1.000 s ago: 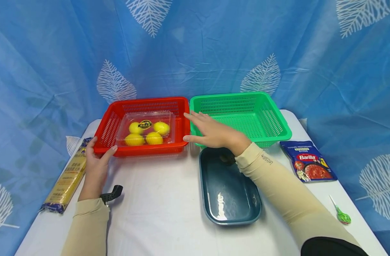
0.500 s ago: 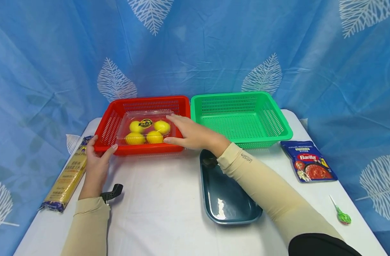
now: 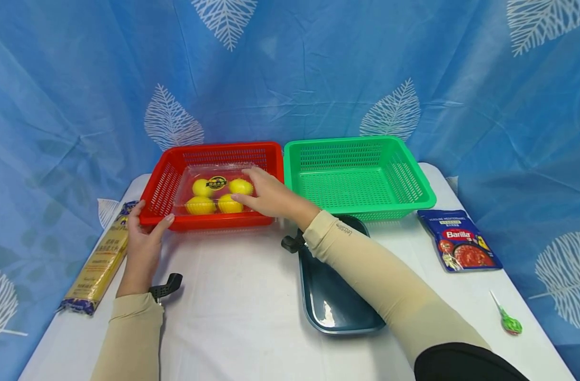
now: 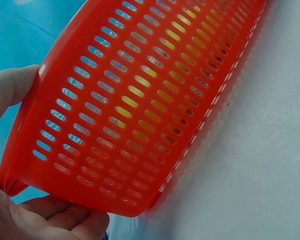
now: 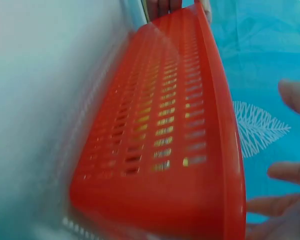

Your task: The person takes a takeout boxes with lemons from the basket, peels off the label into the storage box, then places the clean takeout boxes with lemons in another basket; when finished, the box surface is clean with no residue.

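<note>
My left hand point(image 3: 146, 243) grips the near left corner of the red basket point(image 3: 218, 222), its thumb at the rim and its fingers under the corner in the left wrist view point(image 4: 55, 220). Inside the basket lies a clear plastic box point(image 3: 185, 182) holding several yellow fruits point(image 3: 201, 206). Over the right part of that box is my right hand point(image 3: 275, 197), its fingers spread and pointing left; whether it touches the lid I cannot tell. In the right wrist view its fingers point(image 5: 290, 172) show beside the red rim, with nothing held.
A green basket point(image 3: 356, 186) adjoins the red one on the right. Below it sits a dark blue tray point(image 3: 337, 296), partly under my right forearm. A blue Barilla pouch point(image 3: 461, 241) and a green-wrapped lollipop point(image 3: 511, 321) lie at the right, a yellow pasta pack point(image 3: 99, 259) at the left.
My right hand has moved left from between the two baskets to above the clear box in the red basket. The left hand has stayed on the red corner.
</note>
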Action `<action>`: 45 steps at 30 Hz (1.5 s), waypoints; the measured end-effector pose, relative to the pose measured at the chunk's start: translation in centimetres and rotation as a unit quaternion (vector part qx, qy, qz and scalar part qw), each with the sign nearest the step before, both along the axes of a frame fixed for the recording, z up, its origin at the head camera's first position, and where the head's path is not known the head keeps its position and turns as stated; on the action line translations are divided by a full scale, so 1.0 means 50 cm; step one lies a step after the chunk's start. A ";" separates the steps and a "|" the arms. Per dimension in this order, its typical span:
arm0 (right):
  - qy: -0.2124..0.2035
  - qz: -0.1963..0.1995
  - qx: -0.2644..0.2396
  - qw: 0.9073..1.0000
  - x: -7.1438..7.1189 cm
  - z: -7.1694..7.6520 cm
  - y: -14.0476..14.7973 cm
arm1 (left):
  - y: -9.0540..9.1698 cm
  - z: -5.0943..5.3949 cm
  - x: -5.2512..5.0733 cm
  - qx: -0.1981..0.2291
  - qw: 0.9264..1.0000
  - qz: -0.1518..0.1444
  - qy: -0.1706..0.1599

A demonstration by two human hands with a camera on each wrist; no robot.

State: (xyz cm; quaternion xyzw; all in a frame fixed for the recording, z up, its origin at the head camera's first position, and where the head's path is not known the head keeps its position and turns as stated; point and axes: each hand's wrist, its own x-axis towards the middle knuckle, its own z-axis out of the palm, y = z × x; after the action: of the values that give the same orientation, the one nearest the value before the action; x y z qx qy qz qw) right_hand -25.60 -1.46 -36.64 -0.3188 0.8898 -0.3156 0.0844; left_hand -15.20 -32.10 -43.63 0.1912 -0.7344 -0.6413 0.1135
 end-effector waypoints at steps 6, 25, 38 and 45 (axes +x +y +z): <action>-0.040 -0.060 0.006 0.997 -0.004 0.004 -0.031 | -0.001 -0.005 0.000 -0.002 1.000 0.004 0.000; -0.341 -0.216 -0.307 0.862 -0.042 -0.019 -0.057 | -0.003 -0.009 0.002 0.004 1.000 0.006 0.002; -0.393 -0.222 -0.330 0.829 -0.043 -0.026 -0.063 | -0.002 -0.011 0.006 0.007 1.000 -0.006 0.011; -0.399 -0.217 -0.336 0.825 -0.044 -0.033 -0.066 | -0.003 -0.014 0.004 0.013 1.000 -0.005 0.017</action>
State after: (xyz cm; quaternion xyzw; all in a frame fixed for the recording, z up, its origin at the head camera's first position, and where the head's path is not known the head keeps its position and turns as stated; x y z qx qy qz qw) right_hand -27.82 -4.78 -38.31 0.0273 0.6638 -0.7048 0.2488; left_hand -14.97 -32.23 -44.33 0.1777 -0.7248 -0.6547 0.1202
